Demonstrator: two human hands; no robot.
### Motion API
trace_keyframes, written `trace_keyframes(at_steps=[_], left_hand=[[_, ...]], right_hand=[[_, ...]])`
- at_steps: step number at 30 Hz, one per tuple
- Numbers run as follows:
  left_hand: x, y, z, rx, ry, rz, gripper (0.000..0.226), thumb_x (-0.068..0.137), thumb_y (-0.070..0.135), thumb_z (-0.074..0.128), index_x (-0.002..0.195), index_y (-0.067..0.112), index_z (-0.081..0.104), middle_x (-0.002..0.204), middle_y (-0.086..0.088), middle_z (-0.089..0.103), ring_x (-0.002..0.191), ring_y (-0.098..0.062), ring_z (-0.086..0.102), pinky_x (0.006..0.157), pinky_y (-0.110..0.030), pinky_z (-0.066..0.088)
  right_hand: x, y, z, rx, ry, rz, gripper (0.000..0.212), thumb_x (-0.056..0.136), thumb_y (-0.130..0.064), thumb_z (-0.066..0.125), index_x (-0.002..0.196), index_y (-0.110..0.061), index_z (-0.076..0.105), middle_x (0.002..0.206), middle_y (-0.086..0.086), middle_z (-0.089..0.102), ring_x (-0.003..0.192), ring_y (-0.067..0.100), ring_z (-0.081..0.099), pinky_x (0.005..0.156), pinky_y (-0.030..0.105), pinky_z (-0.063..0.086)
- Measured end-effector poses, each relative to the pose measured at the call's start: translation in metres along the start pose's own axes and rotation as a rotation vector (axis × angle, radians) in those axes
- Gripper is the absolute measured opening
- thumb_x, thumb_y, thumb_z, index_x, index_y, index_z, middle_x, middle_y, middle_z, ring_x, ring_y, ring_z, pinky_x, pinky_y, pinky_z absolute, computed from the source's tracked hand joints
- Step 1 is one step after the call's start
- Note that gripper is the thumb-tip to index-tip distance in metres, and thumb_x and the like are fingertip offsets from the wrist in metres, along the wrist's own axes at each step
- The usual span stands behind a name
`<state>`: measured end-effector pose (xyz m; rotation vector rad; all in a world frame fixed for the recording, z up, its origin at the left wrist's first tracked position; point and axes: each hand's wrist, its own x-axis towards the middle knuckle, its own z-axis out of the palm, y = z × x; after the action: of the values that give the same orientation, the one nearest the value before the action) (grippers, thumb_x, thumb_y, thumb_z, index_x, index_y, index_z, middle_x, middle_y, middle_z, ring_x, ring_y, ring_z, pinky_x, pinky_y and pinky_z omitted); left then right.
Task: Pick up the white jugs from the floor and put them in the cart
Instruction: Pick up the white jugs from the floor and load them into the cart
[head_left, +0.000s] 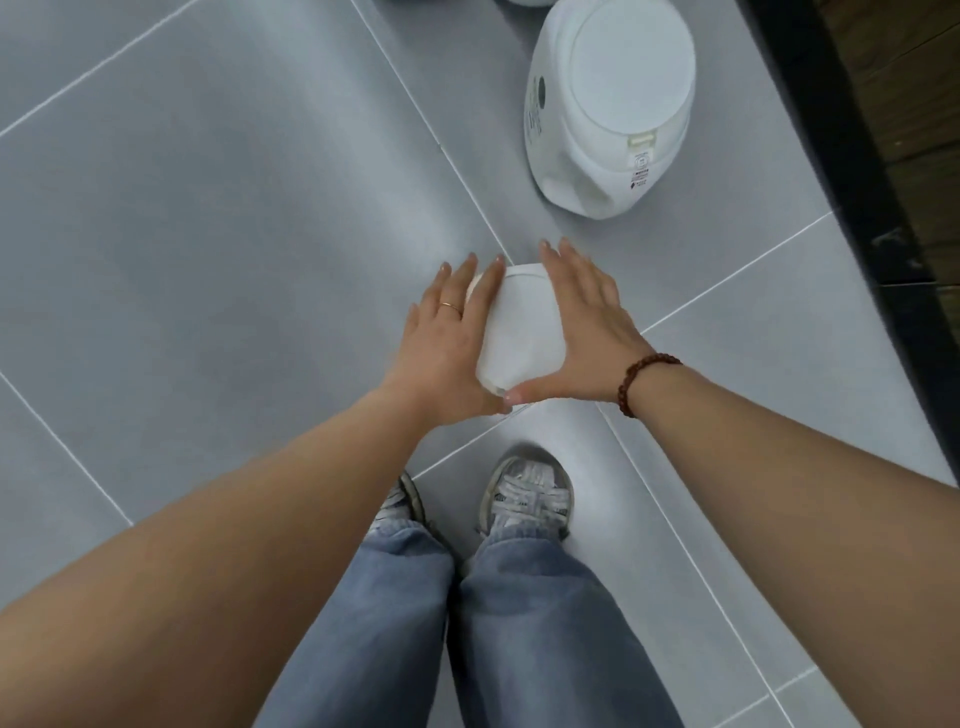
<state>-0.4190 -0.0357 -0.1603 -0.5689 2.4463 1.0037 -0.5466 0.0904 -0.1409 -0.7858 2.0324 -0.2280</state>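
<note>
Now clasps a white jug (522, 322) between two flat palms, over the grey tiled floor (208, 208) and just ahead of the sneakers (527, 493). Presses the left hand (447, 332) against the jug's left side, fingers straight and pointing away, a ring (451, 307) on one finger. Presses the right hand (587, 322) against the right side likewise, fingers straight, thumb stretched along the near end to meet the left thumb. Wears a dark bead bracelet (644, 379) on the right wrist. Cannot tell whether the jug rests on the tiles or hangs clear. Farther ahead to the right, well apart from both hands: a second white jug (608, 104) on the floor, near a black edge strip (857, 182), broad oval face toward the camera.
</note>
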Motion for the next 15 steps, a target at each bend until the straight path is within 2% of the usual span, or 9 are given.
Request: trace_keyframes(at_steps=[3, 6, 9, 15], left_hand=[[0.006, -0.008, 0.010, -0.035, 0.070, 0.029, 0.137, 0.044, 0.056, 0.083, 0.149, 0.031, -0.002, 0.155, -0.018, 0.018, 0.142, -0.038, 0.017, 0.113, -0.054, 0.024], [0.009, -0.013, 0.013, -0.053, 0.120, 0.068, 0.133, 0.042, 0.048, 0.082, 0.149, 0.025, 0.008, 0.147, -0.015, 0.030, 0.130, -0.038, 0.031, 0.105, -0.051, 0.035], [0.006, -0.011, 0.009, -0.060, 0.106, 0.064, 0.130, 0.043, 0.042, 0.084, 0.151, 0.020, 0.014, 0.143, -0.012, 0.032, 0.125, -0.035, 0.032, 0.101, -0.050, 0.038], [-0.013, 0.002, -0.041, -0.031, 0.038, 0.113, 0.136, 0.040, 0.042, 0.089, 0.151, 0.020, 0.014, 0.143, -0.010, 0.033, 0.126, -0.033, 0.032, 0.100, -0.049, 0.040]], right_hand=[[0.008, 0.006, -0.005, -0.102, -0.060, -0.067, 0.157, 0.033, -0.059, 0.089, 0.147, -0.036, -0.016, 0.158, -0.004, -0.014, 0.145, 0.024, -0.006, 0.116, 0.051, 0.017], [0.010, 0.011, -0.004, -0.229, -0.031, -0.133, 0.156, 0.036, -0.047, 0.092, 0.148, -0.031, -0.014, 0.155, 0.004, 0.000, 0.139, 0.030, 0.010, 0.113, 0.046, 0.027], [0.007, 0.009, 0.001, -0.257, 0.039, -0.140, 0.140, 0.042, -0.033, 0.089, 0.149, -0.028, -0.001, 0.146, 0.004, 0.015, 0.129, 0.029, 0.022, 0.103, 0.046, 0.038], [-0.019, -0.018, -0.024, -0.151, 0.036, -0.118, 0.134, 0.040, -0.034, 0.089, 0.146, -0.033, 0.006, 0.142, -0.001, 0.022, 0.126, 0.025, 0.026, 0.099, 0.044, 0.041]])
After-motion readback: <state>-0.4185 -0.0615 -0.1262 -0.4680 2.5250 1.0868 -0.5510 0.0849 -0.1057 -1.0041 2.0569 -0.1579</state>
